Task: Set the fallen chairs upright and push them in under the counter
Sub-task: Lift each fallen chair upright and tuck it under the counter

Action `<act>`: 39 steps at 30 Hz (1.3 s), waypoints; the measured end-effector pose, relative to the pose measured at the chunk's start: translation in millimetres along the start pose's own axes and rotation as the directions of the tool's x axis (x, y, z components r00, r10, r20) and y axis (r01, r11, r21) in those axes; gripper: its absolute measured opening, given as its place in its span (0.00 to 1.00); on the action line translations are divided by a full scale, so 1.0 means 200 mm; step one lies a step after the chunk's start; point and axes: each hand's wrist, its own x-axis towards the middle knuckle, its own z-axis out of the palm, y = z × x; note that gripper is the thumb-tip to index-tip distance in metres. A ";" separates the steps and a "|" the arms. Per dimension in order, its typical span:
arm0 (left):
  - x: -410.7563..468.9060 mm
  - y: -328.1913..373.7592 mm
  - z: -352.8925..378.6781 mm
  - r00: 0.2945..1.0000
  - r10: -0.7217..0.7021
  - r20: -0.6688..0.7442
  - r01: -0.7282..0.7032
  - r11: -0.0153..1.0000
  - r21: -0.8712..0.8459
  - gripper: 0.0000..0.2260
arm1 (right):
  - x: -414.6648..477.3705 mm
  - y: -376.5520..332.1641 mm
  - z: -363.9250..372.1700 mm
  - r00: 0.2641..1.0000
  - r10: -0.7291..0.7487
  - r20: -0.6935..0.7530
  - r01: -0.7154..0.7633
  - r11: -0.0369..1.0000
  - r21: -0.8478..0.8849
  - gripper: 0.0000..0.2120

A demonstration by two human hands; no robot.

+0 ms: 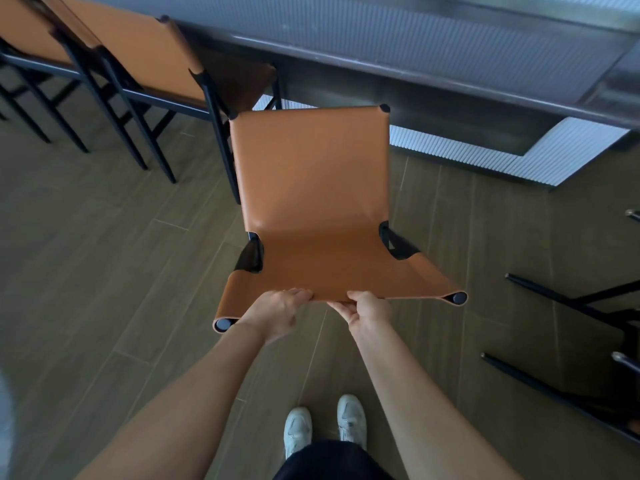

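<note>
An orange leather chair point(311, 188) with a black frame stands upright in front of me, its seat facing the dark counter point(433, 81). My left hand point(277, 311) and my right hand point(369, 311) both grip the top edge of its backrest, side by side near the middle. The seat's far edge lies just short of the counter's edge. At the right edge, the black legs of a fallen chair point(571, 299) lie across the floor; its seat is out of view.
Two more orange chairs point(145, 53) stand along the counter at upper left. A white ribbed panel point(519, 157) runs below the counter. My white shoes point(325, 424) stand on the wood-plank floor point(104, 271) behind the chair.
</note>
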 end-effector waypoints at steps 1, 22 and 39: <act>-0.01 0.00 -0.01 1.000 -0.005 -0.005 0.004 1.000 -0.010 0.27 | -0.02 0.00 0.00 1.000 0.004 0.004 -0.004 1.000 -0.006 0.18; 0.49 -0.24 -0.41 0.972 -0.142 -0.187 0.157 0.985 0.066 0.14 | 0.15 -0.37 0.59 0.983 -0.140 0.116 0.149 0.986 -0.077 0.20; 0.91 -0.47 -0.74 0.944 -0.255 -0.208 0.267 0.963 0.029 0.13 | 0.31 -0.67 1.05 0.980 -0.151 0.130 0.175 0.964 -0.200 0.12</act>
